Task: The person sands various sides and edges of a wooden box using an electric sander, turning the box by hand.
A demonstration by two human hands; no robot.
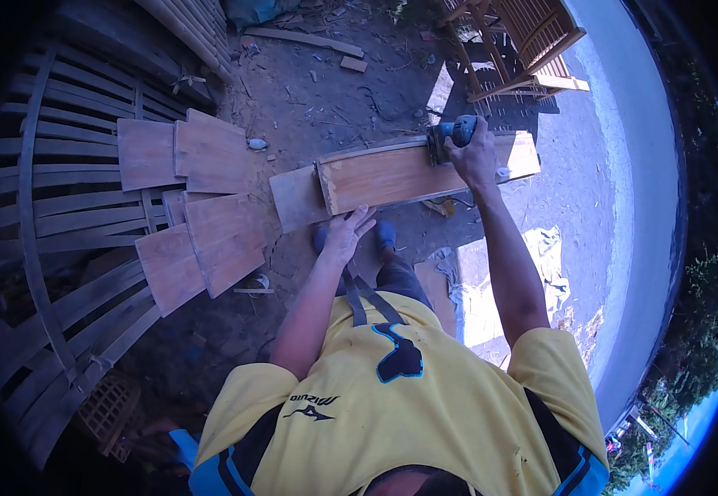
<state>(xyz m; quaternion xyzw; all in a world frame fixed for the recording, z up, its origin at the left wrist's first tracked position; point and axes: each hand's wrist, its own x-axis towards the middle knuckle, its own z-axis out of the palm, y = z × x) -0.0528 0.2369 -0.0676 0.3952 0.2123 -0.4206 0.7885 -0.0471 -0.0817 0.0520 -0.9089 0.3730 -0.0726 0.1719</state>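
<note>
A long reddish-brown wooden board (pixel 380 176) lies crosswise in front of me, raised on a support that is mostly hidden. On its right part sits a compact teal and black power sander (pixel 440 144). My right hand (pixel 475 157) is wrapped round the sander's top, with the arm stretched forward. Close to the board's near left corner is my left hand (pixel 349 233), its fingers stretched out and spread. The fingertips meet or nearly meet the board's edge; I cannot tell which. A paler flat piece (pixel 297 198) sticks out from under the board's left end.
Several wooden panels (pixel 218 240) rest on a slatted bamboo frame (pixel 33 165) at the left. A slatted wooden chair (pixel 528 41) stands at the far right. Scraps and an offcut (pixel 353 64) lie on the dirt ground. A pale road strip (pixel 648 182) runs along the right.
</note>
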